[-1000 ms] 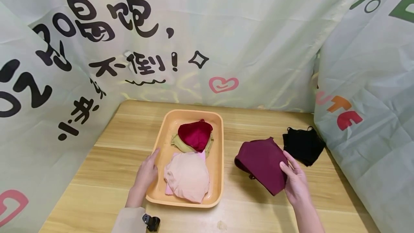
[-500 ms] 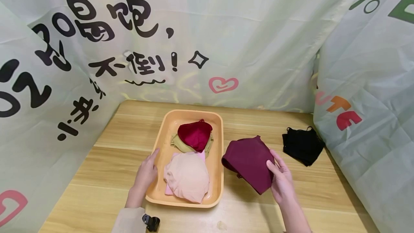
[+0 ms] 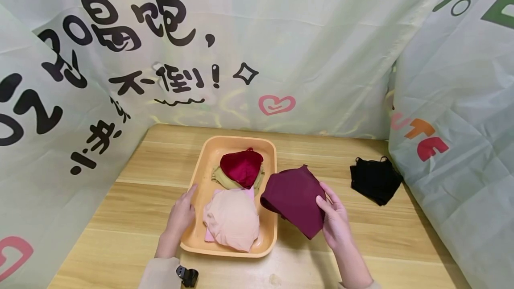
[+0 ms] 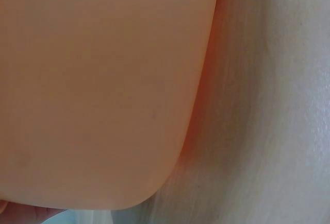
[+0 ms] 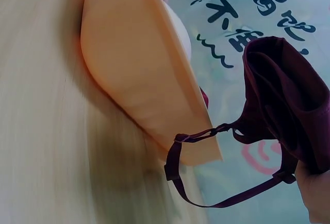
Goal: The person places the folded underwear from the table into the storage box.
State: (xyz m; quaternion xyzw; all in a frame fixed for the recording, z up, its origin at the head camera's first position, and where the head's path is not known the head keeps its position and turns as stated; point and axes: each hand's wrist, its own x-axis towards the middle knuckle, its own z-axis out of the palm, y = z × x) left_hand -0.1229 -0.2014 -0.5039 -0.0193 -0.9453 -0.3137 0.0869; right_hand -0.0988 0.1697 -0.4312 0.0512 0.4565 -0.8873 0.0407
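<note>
A folded maroon bra point(image 3: 296, 200) hangs above the right rim of the orange tray point(image 3: 270, 235). My right hand point(image 3: 336, 221) pinches its right side, thumb in front. In the right wrist view, a strap loop with sliders dangles from the bra point(image 5: 289, 90). My left hand point(image 3: 181, 214) rests at the tray's left rim, its index finger fairly straight along the edge. Inside the tray, a dark red bra point(image 3: 242, 167) lies on an olive garment point(image 3: 225, 181) at the far end. Nearer, a pale peach garment point(image 3: 233, 220) covers most of a pink one point(image 3: 209, 236).
A folded black garment with thin straps point(image 3: 375, 181) lies at the right of the wooden table point(image 3: 156, 155). A small black device point(image 3: 188, 276) is by the left sleeve. Printed cloth curtains point(image 3: 329, 48) stand around the back and sides.
My right hand has carried the maroon bra leftward, from beside the black garment to the tray's right rim. My left hand and the tray have stayed in place.
</note>
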